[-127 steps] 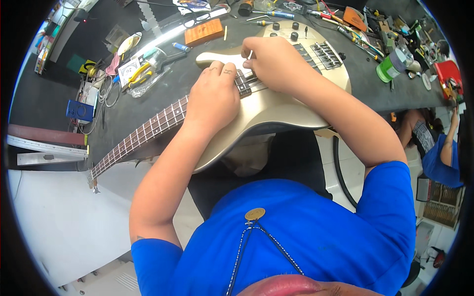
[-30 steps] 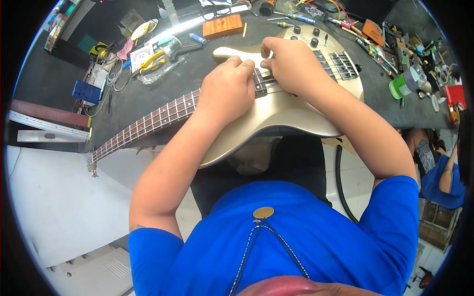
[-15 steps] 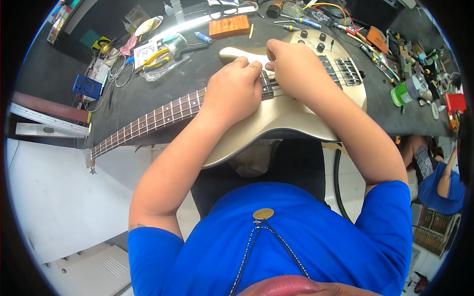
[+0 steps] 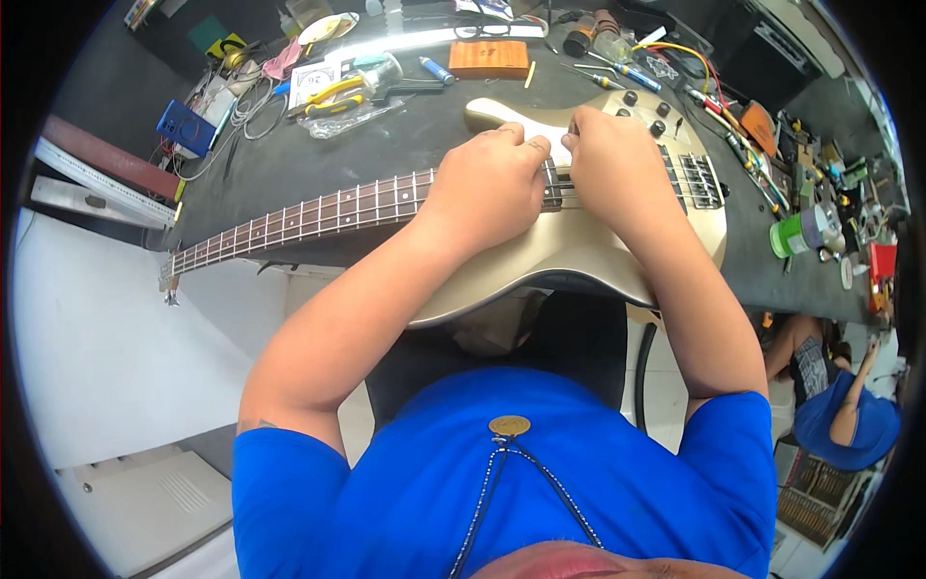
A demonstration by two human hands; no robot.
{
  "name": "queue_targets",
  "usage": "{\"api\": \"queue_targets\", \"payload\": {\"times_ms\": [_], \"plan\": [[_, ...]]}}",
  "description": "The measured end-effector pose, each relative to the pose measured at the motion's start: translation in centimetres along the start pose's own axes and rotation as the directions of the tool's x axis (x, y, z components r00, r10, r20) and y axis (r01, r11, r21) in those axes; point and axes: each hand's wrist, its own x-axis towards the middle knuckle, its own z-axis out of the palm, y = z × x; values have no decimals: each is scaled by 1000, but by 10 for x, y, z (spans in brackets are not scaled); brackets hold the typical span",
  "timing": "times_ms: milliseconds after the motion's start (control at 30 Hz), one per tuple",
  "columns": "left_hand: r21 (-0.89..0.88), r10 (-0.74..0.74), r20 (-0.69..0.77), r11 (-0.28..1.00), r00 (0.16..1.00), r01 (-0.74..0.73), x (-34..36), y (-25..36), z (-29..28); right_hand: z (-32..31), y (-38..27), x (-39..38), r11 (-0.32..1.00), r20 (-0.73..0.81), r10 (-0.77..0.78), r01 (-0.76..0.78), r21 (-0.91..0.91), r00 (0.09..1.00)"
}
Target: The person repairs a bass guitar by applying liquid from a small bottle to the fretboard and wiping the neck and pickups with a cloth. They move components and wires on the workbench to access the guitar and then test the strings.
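Note:
A gold-bodied electric bass guitar (image 4: 559, 246) lies across the workbench, its dark fretted neck (image 4: 318, 214) pointing left. Over the end of the neck, beside a black pickup (image 4: 552, 188), my left hand (image 4: 487, 181) is closed with its fingers curled in. My right hand (image 4: 617, 169) is closed too, above the strings between that pickup and the metal bridge (image 4: 700, 181), fingertips pinched close to the left hand. Whatever the fingers hold, if anything, is hidden. Black knobs (image 4: 659, 127) sit on the body beyond my right hand.
Yellow-handled pliers (image 4: 335, 96) on a plastic bag, an orange-brown wooden block (image 4: 489, 60) and a blue tube (image 4: 437, 70) lie behind the bass. Several screwdrivers and a green container (image 4: 793, 234) crowd the right side. Another person in blue (image 4: 849, 420) sits at the far right.
The view has shifted, so the bass and bench appear farther right and slightly lower. My right hand has come slightly closer to me over the strings; both hands stay closed.

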Motion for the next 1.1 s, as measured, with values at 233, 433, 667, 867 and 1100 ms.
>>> {"api": "queue_targets", "payload": {"times_ms": [233,433,667,867,1100], "plan": [[-9,-11,-17,1000,1000,10,-3,-2,-4,-3,-5,0,995,15,-61,62,-72,998],[-31,-35,20,999,999,35,-6,-5,-7,2,-9,0,996,31,-62,64,-68,998],[-66,-16,18,998,1000,17,-6,-1,-7,-1,-27,1,953,41,-69,78,-291,997],[-63,-35,128,997,991,43,-3,4,-16,5,-21,0,962,35,-88,94,-257,996],[-44,-34,92,998,995,39,-5,2,-12,8,-13,1,985,7,-69,69,-159,998]]}}
